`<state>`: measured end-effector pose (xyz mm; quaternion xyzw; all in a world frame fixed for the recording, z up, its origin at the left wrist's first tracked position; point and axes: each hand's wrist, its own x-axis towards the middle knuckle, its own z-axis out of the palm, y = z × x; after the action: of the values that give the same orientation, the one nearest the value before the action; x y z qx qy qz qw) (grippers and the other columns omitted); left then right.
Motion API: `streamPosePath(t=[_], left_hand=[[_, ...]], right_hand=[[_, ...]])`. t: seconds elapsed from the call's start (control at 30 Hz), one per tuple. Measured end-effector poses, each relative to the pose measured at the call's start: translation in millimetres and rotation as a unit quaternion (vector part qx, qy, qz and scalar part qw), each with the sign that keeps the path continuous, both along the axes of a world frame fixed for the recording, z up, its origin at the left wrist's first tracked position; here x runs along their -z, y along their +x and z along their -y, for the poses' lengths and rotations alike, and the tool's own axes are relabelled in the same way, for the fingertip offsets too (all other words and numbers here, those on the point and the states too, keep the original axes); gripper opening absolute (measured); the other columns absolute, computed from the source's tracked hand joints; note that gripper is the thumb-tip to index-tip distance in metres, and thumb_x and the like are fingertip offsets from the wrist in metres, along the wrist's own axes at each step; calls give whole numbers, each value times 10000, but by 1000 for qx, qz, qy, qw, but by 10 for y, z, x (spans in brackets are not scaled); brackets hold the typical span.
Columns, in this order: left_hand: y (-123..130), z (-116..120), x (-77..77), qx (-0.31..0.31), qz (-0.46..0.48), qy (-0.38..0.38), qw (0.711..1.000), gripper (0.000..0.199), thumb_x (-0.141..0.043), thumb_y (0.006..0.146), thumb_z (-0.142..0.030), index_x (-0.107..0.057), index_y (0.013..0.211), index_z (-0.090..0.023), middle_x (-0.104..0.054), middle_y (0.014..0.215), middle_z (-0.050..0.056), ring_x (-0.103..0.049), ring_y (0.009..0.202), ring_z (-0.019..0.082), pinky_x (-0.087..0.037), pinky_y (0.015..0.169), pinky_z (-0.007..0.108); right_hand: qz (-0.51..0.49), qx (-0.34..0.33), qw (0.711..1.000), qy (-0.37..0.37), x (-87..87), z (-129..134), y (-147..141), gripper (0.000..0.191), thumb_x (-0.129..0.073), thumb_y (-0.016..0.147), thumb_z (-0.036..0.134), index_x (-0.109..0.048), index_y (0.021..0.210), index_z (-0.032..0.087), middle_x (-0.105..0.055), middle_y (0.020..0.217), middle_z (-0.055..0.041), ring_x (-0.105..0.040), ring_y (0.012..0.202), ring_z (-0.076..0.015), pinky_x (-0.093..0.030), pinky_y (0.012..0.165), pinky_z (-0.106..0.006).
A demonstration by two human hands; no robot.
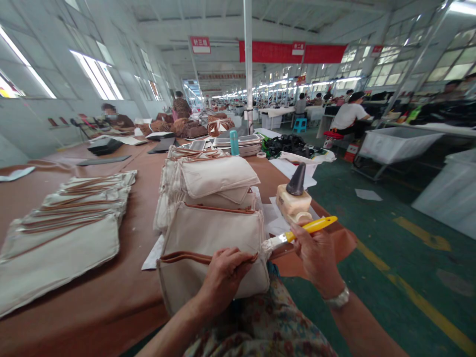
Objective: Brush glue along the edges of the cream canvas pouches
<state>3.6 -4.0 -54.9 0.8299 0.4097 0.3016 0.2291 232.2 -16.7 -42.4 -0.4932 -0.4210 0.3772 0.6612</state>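
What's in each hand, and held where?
The right hand grips a yellow-handled scraper by its handle, blade pointing out to the left. The left hand holds a canvas bag at its brown-trimmed edge.

The bag (211, 230) is matt canvas, the glossy scraper handle (312, 226) apparently yellow plastic.

left hand (223, 281) curled, right hand (317, 259) seemingly gripping
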Motion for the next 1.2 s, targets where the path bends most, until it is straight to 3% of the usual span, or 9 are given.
streamPosePath(t=[0.17, 0.27, 0.43, 0.63, 0.77, 0.87, 1.0, 1.13, 1.2], left_hand=[[7, 33, 54, 16, -20, 42, 999, 137, -594, 961, -298, -725, 996, -290, -706, 833, -6, -643, 811, 162, -422, 866, 331], [6, 87, 38, 49, -43, 92, 994, 158, -561, 978, -263, -710, 1017, -302, -700, 824, -17, -630, 781, 149, -390, 928, 366], [-2, 151, 56, 69, -31, 144, 987, 111, -581, 963, -281, -656, 909, -220, -684, 766, 0, -611, 724, 149, -417, 782, 322], [-1, 232, 116, 79, 2, 147, 986, 160, -583, 960, -290, -597, 826, -204, -656, 714, -7, -595, 677, 144, -428, 810, 334], [-29, 251, 131, 66, 9, 135, 989, 174, -618, 940, -288, -582, 794, -201, -652, 689, -21, -603, 657, 137, -418, 867, 357], [-35, 247, 133, 67, 14, 143, 987, 169, -633, 930, -292, -580, 798, -200, -656, 685, -35, -609, 646, 131, -402, 913, 372], [-13, 259, 115, 76, 7, 133, 988, 161, -600, 946, -273, -584, 803, -201, -656, 682, -44, -607, 632, 123, -376, 958, 391], [-29, 266, 131, 69, -26, 104, 992, 153, -660, 917, -288, -593, 809, -202, -661, 693, -53, -614, 658, 125, -346, 993, 398], [-80, 247, 140, 48, -61, 93, 993, 156, -709, 883, -281, -594, 817, -199, -659, 695, -56, -610, 670, 126, -343, 986, 390]], right_hand=[[43, -35, 998, -2, -42, 90, -57, 315, -726, 874, 462, -625, 808, 171, -446, 532, 36, -375, 452, -130, -288, 416, -231], [50, 10, 999, 9, -50, 61, -1, 308, -728, 879, 455, -629, 828, 168, -471, 542, 31, -401, 481, -131, -312, 447, -227], [28, 26, 999, -1, -36, 33, 162, 321, -689, 910, 478, -603, 861, 172, -456, 552, 39, -380, 469, -123, -279, 426, -218], [27, -105, 993, -51, -105, 187, 17, 309, -714, 873, 449, -590, 816, 172, -420, 533, 51, -330, 439, -105, -236, 398, -208], [94, -209, 971, -72, -272, 335, 143, 268, -667, 900, 391, -599, 777, 163, -471, 585, 23, -400, 498, -114, -311, 444, -206], [120, -154, 980, -47, -340, 350, 281, 237, -661, 908, 359, -605, 789, 162, -488, 593, 20, -416, 500, -118, -329, 450, -211], [114, -60, 992, -10, -235, 304, 192, 228, -645, 944, 378, -599, 865, 170, -406, 543, 57, -337, 460, -110, -257, 417, -218], [133, -202, 970, -33, -166, 383, 49, 253, -603, 969, 383, -589, 832, 171, -451, 619, 30, -382, 530, -120, -297, 468, -222], [135, -220, 965, -43, -216, 465, 112, 259, -618, 955, 382, -600, 812, 168, -463, 631, 24, -386, 539, -119, -301, 472, -220]])
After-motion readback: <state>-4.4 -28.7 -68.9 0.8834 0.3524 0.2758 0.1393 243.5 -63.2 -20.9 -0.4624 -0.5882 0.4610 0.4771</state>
